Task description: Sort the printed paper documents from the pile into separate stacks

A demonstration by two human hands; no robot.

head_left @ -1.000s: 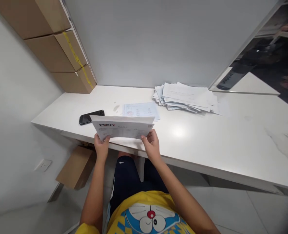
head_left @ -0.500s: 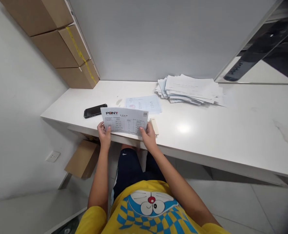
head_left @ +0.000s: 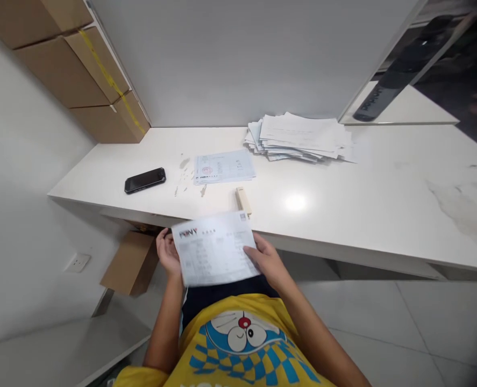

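Note:
A printed paper form headed PONY is tilted above my lap, just off the table's front edge. My right hand grips its right edge, thumb on the printed face and the other fingers partly hidden. At the form's left edge is my left hand, palm up with loosely curled fingers; its thumb is not clearly visible. The form covers part of that hand. Just beyond the form, a slim cream-coloured object lies on the table. A small pile of pale blue forms with a red stamp lies farther back.
On the white table, a black phone lies to the left. An uneven paper stack sits by the back wall. Cardboard boxes are piled at the left; another box is below the table.
The form has come down and toward me, off the table edge, and tilts more to face up. My left thumb has left its printed face. The view has shifted slightly.

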